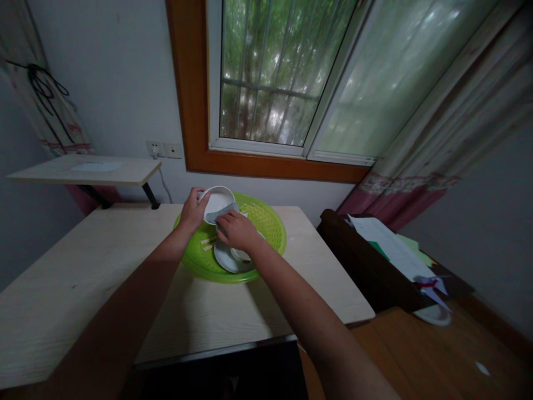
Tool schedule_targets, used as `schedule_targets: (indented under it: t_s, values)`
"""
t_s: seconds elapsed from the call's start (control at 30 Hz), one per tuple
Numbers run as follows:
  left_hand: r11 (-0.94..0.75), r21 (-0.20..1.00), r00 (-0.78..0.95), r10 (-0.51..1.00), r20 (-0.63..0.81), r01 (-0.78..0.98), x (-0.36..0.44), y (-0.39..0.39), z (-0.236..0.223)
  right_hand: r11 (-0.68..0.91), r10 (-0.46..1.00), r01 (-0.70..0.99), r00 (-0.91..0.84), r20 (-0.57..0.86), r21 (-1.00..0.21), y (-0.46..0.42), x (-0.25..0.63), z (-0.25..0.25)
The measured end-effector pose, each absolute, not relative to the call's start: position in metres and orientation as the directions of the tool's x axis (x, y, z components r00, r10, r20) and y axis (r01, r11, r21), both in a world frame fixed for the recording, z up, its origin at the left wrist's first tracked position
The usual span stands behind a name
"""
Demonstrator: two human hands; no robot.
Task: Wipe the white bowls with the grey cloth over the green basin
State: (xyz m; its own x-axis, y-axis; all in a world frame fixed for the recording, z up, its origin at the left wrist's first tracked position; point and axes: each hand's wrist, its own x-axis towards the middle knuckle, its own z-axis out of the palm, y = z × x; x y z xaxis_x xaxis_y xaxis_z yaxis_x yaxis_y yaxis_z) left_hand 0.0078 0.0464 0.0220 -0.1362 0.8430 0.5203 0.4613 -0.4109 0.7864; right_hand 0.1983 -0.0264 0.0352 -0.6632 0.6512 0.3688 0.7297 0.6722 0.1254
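Fingers of our left hand [194, 210] pinch the side of a white bowl [219, 199]. Fingers of our right hand [237, 229] bunch close together on a grey cloth [222, 213], at the near part of the bowl. We cannot see all the fingertips, because some are hidden. We hold the bowl tipped, so we can look into its white inside. It is over the back left part of a round green basket [270, 228].

Close to us, our bare arms reach over a pale wooden table [95, 266]. In the front part of the basket we see a white plate [227, 259] with a small white dish [240, 255] on it, partly under our right hand. Two pale yellow sticks [207, 248] lie just left of the plate. The basket sits on the table, near the wall [125, 72].

To our right we see dark brown furniture [362, 255] with papers [387, 247] on top. To our left, a little shelf [54, 173] stands on black legs at the back of the table.

Farther off, we see two plugs' sockets [164, 149] on the wall, and a big window [270, 72] with bars and green leaves outside. A long curtain [449, 139] hangs at its right.
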Motion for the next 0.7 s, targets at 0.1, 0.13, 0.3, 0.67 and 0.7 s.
schedule_targets:
  t_s: [0.1,0.13,0.3,0.67,0.7]
  values:
    - [-0.428,0.771,-0.137,0.828,0.544,0.472,0.0083,0.0438,0.023,0.746,0.605,0.665,-0.706,0.368,0.048,-0.0275,0.1986,0.0329]
    - [-0.435,0.766,-0.131,0.825,0.55,0.474,0.0084,0.0431,0.0231,0.761,0.597,0.649,-0.714,0.367,0.025,-0.0279,0.199,0.0321]
    - [-0.43,0.75,-0.134,0.818,0.559,0.503,0.008,0.0447,0.0208,0.772,0.608,0.633,-0.711,0.354,-0.054,-0.0282,0.201,0.0299]
    - [-0.458,0.74,-0.044,0.836,0.547,0.492,0.0118,0.043,0.0257,0.58,0.736,0.811,-0.564,0.375,0.082,-0.0245,0.2033,0.0283]
    - [-0.46,0.742,-0.033,0.84,0.542,0.487,0.0121,0.0427,0.0259,0.57,0.736,0.816,-0.558,0.384,0.094,-0.0244,0.2042,0.0281]
